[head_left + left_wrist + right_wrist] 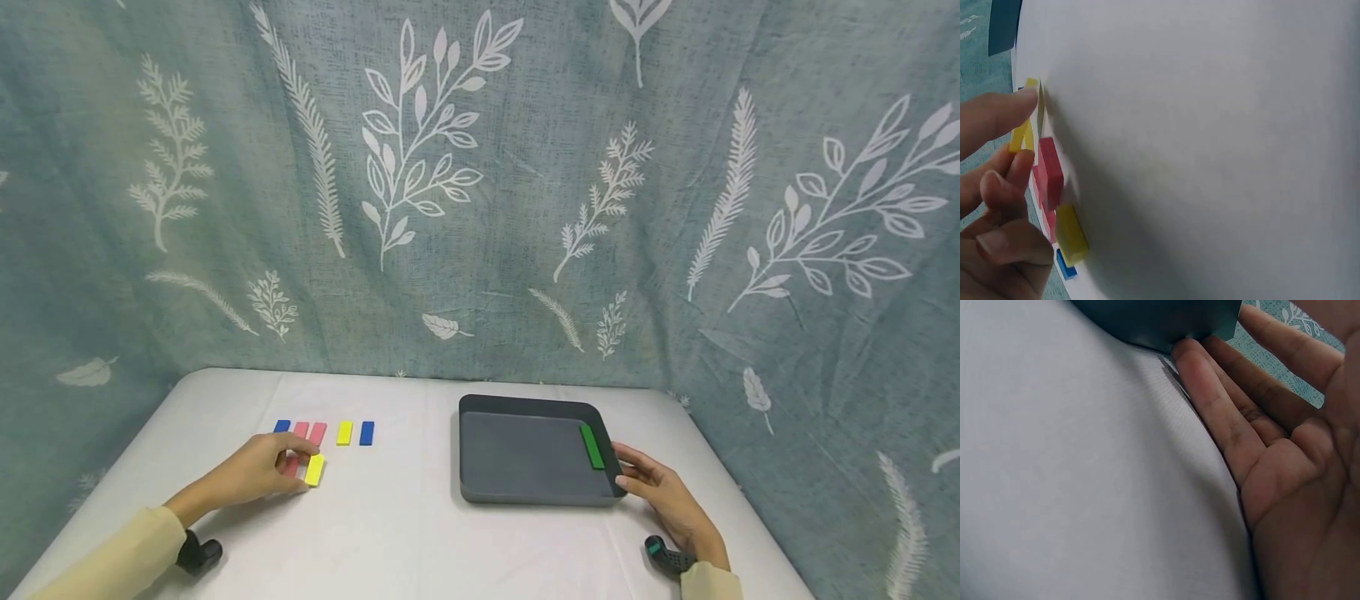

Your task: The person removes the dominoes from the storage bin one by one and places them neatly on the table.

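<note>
My left hand [251,471] pinches a yellow block [315,472] between thumb and fingertip, at the near edge of a small group of blocks. Pink blocks [318,433] and a blue block [282,425] lie by that hand, which partly covers some of them. In the left wrist view another yellow block [1071,234] sits below a pink block [1051,174]. The fingers of my right hand [667,496] rest extended against the outer right wall of the dark grey tray [532,498]. Inside, a green block [592,447] lies along that wall.
Just right of the group, a yellow block [344,432] and a blue block [367,433] lie apart on the white tabletop [405,533]. A green patterned curtain [480,317] hangs behind the table.
</note>
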The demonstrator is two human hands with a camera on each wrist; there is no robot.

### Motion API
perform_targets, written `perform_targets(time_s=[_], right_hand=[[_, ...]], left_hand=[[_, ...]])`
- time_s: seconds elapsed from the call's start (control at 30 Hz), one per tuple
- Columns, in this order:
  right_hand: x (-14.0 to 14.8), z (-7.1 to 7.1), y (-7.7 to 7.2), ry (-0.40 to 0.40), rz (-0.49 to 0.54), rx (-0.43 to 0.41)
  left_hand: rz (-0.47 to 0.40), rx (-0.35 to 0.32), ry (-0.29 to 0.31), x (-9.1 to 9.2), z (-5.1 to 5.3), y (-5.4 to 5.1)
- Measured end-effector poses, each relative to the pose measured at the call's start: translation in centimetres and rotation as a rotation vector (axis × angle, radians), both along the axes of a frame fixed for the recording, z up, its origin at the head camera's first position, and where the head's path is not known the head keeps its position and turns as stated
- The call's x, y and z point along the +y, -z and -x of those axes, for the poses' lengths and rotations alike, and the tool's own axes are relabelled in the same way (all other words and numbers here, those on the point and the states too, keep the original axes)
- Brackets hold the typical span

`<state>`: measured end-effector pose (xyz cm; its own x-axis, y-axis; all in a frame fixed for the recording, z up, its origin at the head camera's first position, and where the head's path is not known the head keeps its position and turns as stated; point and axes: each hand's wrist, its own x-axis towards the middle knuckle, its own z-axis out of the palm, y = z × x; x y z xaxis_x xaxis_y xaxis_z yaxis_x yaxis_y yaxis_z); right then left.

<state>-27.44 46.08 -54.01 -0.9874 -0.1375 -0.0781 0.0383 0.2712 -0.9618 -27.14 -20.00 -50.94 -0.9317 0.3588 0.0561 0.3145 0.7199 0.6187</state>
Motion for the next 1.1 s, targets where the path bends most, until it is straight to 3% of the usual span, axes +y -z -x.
perform_targets(time_s=[0.27, 0.57, 0.87, 1.1], right_hand=[[-0.3, -0.1, -0.2, -0.004, 0.012, 0.004], [-0.3, -0.1, -0.3, -0.021, 0.026, 0.021], [-0.2, -0.3, -0.4, -0.007, 0.025, 0.010], [-0.3, -0.2, -0.5, -0.012, 0.020, 0.019]], left_hand=[[0.049, -0.012, -0.010, -0.2, 0.2, -0.1], [0.024, 0.011, 0.022, -0.3, -0.1, -0.6], [0.005, 0.075, 0.087, 1.1, 1.3, -1.4], [-0.074, 0.115, 0.161, 3.2, 2.6, -2.0]])
